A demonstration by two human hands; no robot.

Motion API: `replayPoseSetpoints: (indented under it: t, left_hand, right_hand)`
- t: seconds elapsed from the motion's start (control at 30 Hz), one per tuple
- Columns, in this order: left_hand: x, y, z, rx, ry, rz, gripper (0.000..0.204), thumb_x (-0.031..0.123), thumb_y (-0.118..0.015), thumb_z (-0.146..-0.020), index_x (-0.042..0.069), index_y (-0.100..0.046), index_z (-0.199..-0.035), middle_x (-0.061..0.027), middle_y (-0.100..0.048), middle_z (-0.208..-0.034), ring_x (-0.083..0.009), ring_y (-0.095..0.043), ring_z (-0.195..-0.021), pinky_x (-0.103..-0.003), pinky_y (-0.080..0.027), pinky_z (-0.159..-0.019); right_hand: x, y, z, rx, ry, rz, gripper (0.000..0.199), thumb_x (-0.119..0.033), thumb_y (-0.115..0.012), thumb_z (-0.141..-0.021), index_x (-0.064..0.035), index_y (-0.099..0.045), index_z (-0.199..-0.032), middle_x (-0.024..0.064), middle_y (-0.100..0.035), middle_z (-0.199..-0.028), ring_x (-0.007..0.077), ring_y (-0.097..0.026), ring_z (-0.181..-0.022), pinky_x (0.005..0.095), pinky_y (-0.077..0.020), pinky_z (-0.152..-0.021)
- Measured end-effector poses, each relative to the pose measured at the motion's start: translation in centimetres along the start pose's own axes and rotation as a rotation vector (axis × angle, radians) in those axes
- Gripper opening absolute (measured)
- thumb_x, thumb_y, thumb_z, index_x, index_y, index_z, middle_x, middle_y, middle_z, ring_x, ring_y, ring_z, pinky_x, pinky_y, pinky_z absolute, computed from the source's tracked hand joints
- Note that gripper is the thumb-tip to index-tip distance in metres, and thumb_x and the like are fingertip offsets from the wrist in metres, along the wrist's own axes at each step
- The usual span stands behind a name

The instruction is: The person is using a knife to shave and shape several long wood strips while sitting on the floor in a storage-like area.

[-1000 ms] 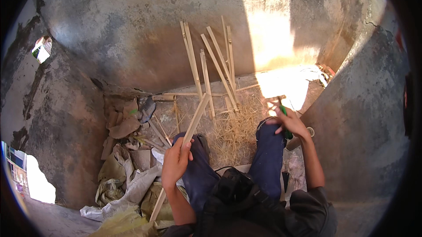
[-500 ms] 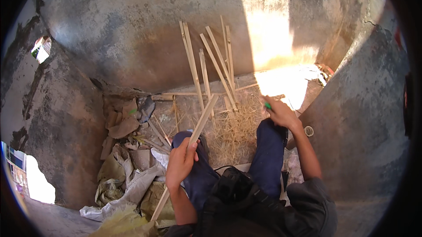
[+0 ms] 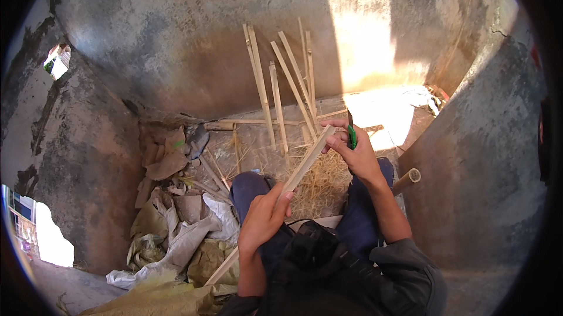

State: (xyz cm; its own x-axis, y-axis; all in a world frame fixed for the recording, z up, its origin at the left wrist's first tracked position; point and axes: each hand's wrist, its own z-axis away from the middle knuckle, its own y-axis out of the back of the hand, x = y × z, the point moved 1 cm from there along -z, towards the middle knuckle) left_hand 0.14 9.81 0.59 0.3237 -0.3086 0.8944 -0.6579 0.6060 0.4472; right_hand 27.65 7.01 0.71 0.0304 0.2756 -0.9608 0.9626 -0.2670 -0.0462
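Note:
A long pale bamboo strip (image 3: 308,163) slants from low beside my left forearm up across my lap. My left hand (image 3: 262,220) is closed around its middle, thumb on top, over my left knee. Close to the strip's far end, my right hand (image 3: 359,153) is closed on a knife with a green handle (image 3: 352,136), its dark narrow blade pointing up and away. The fingers of that hand also touch the strip's tip. Beneath them lies a heap of thin straw-coloured shavings (image 3: 322,190) between my knees.
Several bamboo strips (image 3: 258,75) lean on the concrete wall (image 3: 176,40) ahead. Stone rubble and old sacks (image 3: 170,251) lie to the left. A cut bamboo tube (image 3: 406,181) stands out beside my right knee. Bright sunlight falls on the far right corner.
My right hand has come left from above my right knee to the strip's far end, the knife turning blade-up. My left hand and the strip have shifted slightly right.

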Motion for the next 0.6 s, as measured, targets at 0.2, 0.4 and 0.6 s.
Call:
replayPoseSetpoints:
  t: [0.2, 0.4, 0.6]
  left_hand:
    - [0.0, 0.2, 0.1, -0.008, -0.028, 0.010, 0.044, 0.019, -0.071, -0.108, 0.005, -0.060, -0.148, -0.0057, -0.073, -0.090, -0.0138, -0.070, -0.073, -0.031, -0.054, -0.069]
    - [-2.4, 1.8, 1.5, -0.037, -0.020, 0.164, 0.071, 0.016, -0.087, -0.096, 0.006, -0.052, -0.156, -0.0065, -0.074, -0.110, -0.0176, -0.075, -0.102, -0.033, -0.059, -0.091]
    - [-4.6, 1.6, 2.5, -0.319, 0.183, 0.386, 0.033, 0.029, -0.059, -0.117, 0.006, -0.065, -0.140, -0.0012, -0.063, -0.082, -0.0092, -0.061, -0.073, -0.026, -0.049, -0.067]
  right_hand:
    - [0.1, -0.1, -1.1, 0.092, -0.132, -0.094, 0.028, -0.028, -0.076, -0.107, -0.0003, -0.076, -0.111, -0.0081, -0.059, -0.069, 0.0013, -0.045, -0.053, 0.0222, -0.0330, -0.051]
    - [0.2, 0.9, -1.5, 0.202, -0.027, -0.206, 0.023, -0.024, -0.078, -0.106, -0.0020, -0.076, -0.111, -0.0107, -0.053, -0.064, -0.0010, -0.034, -0.047, 0.0224, -0.0209, -0.043]
    - [-0.3, 1.7, -2.1, 0.187, -0.046, -0.230, 0.026, -0.026, -0.075, -0.108, -0.0020, -0.073, -0.118, -0.0082, -0.055, -0.068, -0.0003, -0.035, -0.048, 0.0224, -0.0236, -0.045]
